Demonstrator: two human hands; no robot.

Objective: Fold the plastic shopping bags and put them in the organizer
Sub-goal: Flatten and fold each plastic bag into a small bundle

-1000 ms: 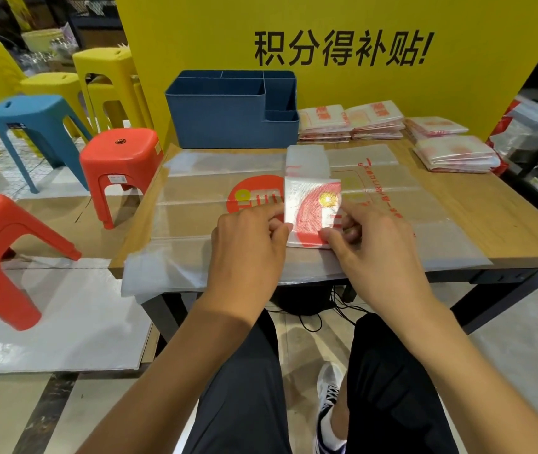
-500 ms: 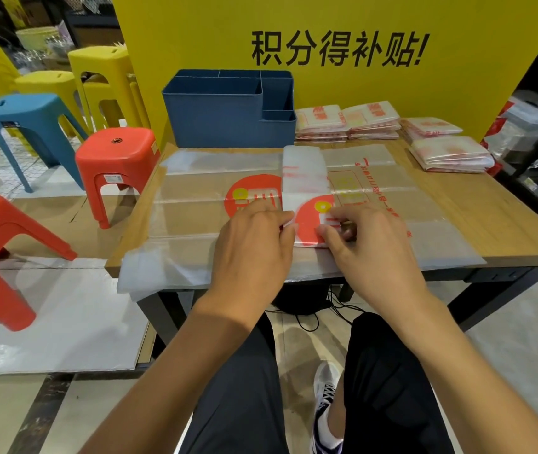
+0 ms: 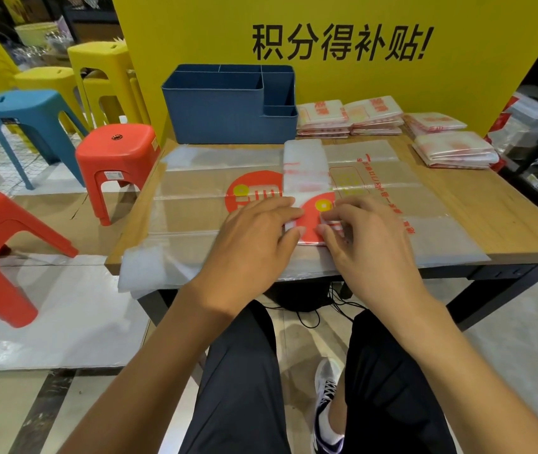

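A plastic bag folded into a narrow strip (image 3: 305,165) lies across the wooden table (image 3: 506,224), on top of a large flat transparent bag (image 3: 195,188) with a red round logo. The strip's near end is folded over and shows a red half-circle with a yellow dot. My left hand (image 3: 248,244) presses on that fold's left edge with straight fingers. My right hand (image 3: 369,244) pinches the fold's right edge with curled fingers and thumb. The blue organizer (image 3: 222,116) stands at the table's far side, and I see nothing in the compartments that show.
Stacks of folded bags (image 3: 323,117) (image 3: 377,113) (image 3: 456,149) lie at the back right, beside the organizer. A yellow board stands behind the table. A red stool (image 3: 117,149), a blue stool (image 3: 25,106) and yellow stools stand to the left. My knees are under the front edge.
The strip's near end, held upright between both hands a second ago, has been laid over onto the strip. Both hands have come down with it onto the table.
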